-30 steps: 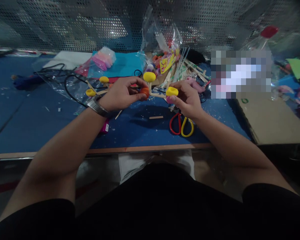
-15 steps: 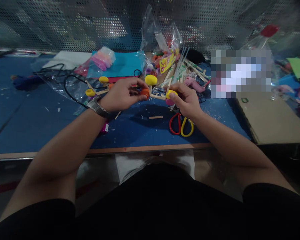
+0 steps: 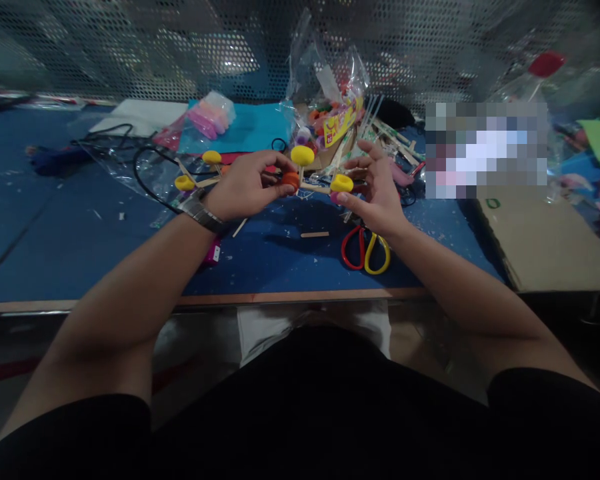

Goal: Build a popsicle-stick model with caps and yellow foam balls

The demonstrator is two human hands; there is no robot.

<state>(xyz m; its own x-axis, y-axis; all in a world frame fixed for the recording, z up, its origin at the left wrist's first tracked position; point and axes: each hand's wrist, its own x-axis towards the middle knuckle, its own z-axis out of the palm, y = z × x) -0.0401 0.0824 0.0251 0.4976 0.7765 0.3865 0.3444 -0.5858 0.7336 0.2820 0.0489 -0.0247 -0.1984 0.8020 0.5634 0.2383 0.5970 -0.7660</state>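
My left hand (image 3: 253,187), with a watch at the wrist, is closed on an orange bottle cap (image 3: 291,180). That cap belongs to a frame of wooden craft sticks (image 3: 315,189) and coloured caps, held above the table. A yellow cap (image 3: 303,157) tops one stick. At the frame's right end sits another yellow cap (image 3: 342,183) with a purple one under it. My right hand (image 3: 380,193) has its fingers spread, the thumb tip at the purple cap; whether it touches is unclear. More yellow caps (image 3: 211,157) on sticks show beyond my left wrist.
Red-and-yellow-handled scissors (image 3: 365,250) and a loose craft stick (image 3: 315,235) lie on the blue table (image 3: 260,273). Behind are a plastic bag of caps (image 3: 325,120), several sticks, blue paper (image 3: 260,127) and a black cable (image 3: 140,177). Cardboard (image 3: 545,240) lies at right.
My right hand's fingers have opened and lifted away from the yellow cap at the frame's right end. My left hand keeps its hold on the orange cap.
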